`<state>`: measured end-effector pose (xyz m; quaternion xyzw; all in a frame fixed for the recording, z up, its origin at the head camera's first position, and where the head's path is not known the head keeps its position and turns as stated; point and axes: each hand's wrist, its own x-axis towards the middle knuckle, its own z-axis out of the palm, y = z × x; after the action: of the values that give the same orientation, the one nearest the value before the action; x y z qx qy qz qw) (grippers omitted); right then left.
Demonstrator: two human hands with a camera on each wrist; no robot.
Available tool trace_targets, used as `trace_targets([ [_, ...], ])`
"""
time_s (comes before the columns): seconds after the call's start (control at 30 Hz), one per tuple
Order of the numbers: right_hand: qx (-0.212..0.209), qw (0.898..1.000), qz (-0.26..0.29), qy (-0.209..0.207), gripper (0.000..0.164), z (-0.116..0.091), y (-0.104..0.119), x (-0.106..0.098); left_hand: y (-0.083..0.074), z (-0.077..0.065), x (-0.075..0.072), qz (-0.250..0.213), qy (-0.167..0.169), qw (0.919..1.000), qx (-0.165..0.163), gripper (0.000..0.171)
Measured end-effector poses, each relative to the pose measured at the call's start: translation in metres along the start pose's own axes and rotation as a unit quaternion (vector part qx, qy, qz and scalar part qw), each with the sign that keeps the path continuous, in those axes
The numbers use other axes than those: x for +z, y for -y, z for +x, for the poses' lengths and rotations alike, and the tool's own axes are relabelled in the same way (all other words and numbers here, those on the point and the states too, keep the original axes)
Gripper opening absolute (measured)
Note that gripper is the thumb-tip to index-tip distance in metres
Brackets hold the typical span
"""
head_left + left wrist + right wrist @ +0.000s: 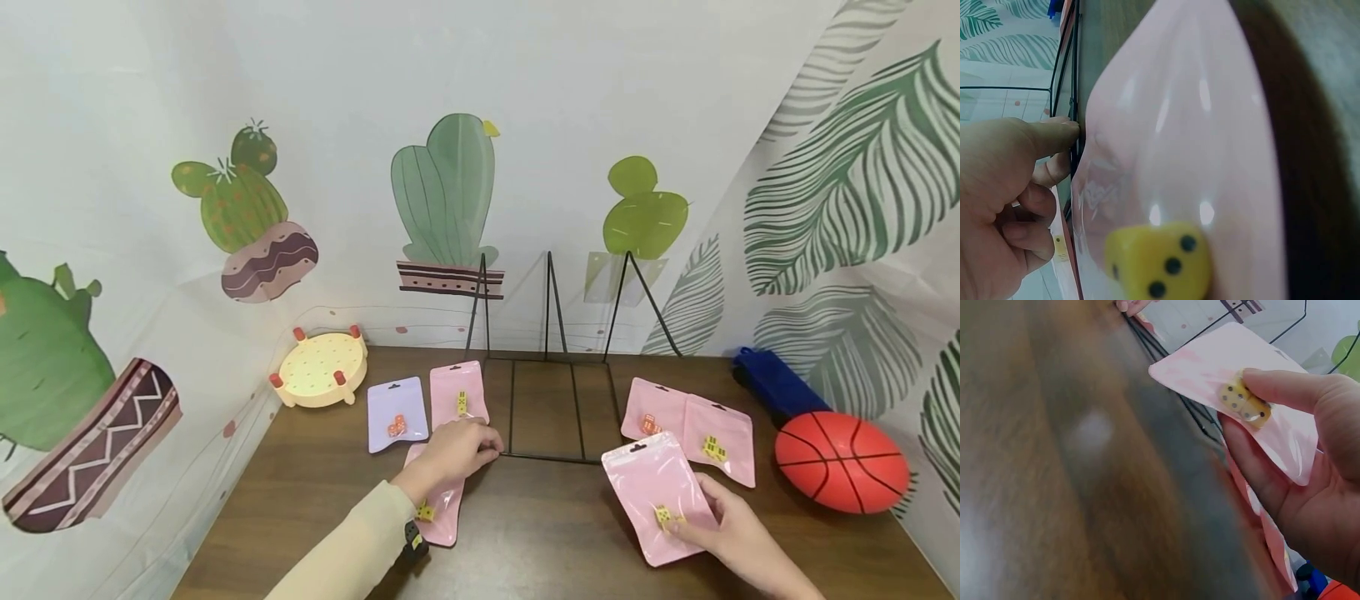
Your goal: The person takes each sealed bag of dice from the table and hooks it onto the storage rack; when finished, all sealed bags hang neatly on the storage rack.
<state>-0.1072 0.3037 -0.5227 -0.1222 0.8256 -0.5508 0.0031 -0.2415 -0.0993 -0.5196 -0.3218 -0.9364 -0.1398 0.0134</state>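
My right hand (738, 533) pinches a pink zip bag (648, 479) with yellow dice inside, thumb over the dice. The bag is held tilted in front of the right end of a black wire rack (551, 457). My left hand (459, 450) is at the rack's front left corner, where thumb and fingertip pinch the thin wire (1075, 56) in the left wrist view. Beneath the left forearm lies a pink bag (446, 521) with yellow dice, partly hidden. Behind that hand are another pink bag (456, 385) and a lilac bag (397, 400) with orange dice.
Two overlapping pink bags (716, 417) lie right of the rack. Farther right are a red basketball-patterned ball (842, 462) and a blue item (783, 379). A round yellow stand with red-tipped legs (321, 371) sits at the back left. A printed cloth (337, 83) hangs behind the table.
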Motion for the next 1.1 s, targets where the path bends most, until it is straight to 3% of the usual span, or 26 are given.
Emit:
trace_targets([
  [0.2,-0.037,0.995,-0.056,-0.071,0.058,0.007,0.012,0.001,0.001,0.001,0.002,0.0,0.002,1.0,-0.003,0.007],
  [0.33,-0.037,0.992,-0.073,-0.099,0.059,0.011,0.022,0.0,0.001,0.0,0.002,-0.003,0.004,1.0,-0.003,0.007],
  [0.4,-0.04,0.992,-0.054,-0.107,0.057,0.013,0.028,0.0,0.001,0.0,0.002,-0.003,0.005,1.0,-0.002,0.007],
  [0.53,-0.073,0.99,0.034,-0.112,0.056,0.019,0.039,0.002,0.001,0.0,0.001,-0.004,0.005,1.0,-0.002,0.008],
  [0.73,-0.133,0.969,0.166,-0.126,0.049,0.026,0.061,0.006,0.001,0.001,0.0,-0.008,0.004,1.0,-0.003,0.008],
  [0.87,-0.148,0.957,0.189,-0.164,0.053,0.033,0.075,0.007,0.001,0.001,0.0,-0.011,0.006,0.9999,-0.005,0.008],
  [1.1,-0.115,0.948,0.198,-0.22,0.071,0.039,0.091,0.007,0.001,0.001,0.0,-0.015,0.008,0.9998,-0.006,0.007],
])
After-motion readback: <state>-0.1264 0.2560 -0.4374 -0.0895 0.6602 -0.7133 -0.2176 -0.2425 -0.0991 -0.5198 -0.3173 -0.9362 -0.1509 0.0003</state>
